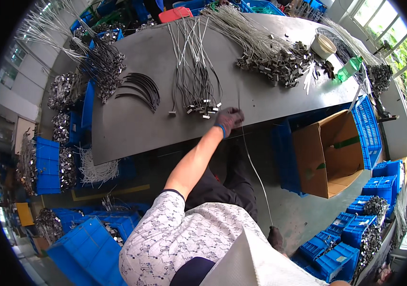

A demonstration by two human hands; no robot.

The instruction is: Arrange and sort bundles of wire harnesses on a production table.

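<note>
A thin, pale cable (257, 174) runs between my two gloved hands. My left hand (229, 119), in a dark glove with a blue cuff, is closed around its upper part at the table's front edge. A dark, motion-blurred length sticks up past those fingers. Low beside my body, my right hand (276, 238), also gloved, appears closed on the cable's other end; its fingers are partly hidden. Just left of my left hand, a spread of cables with small metal end pieces (196, 90) lies on the grey table (127, 128). Several curved black tubes (144, 88) lie farther left.
A large cable bundle (272, 52), a white tub (324, 46) and a green bottle (350, 69) occupy the table's right. An open cardboard box (310, 155) stands below its right edge. Blue crates (93, 250) of metal parts line both sides. A red object (175, 14) sits at the far edge.
</note>
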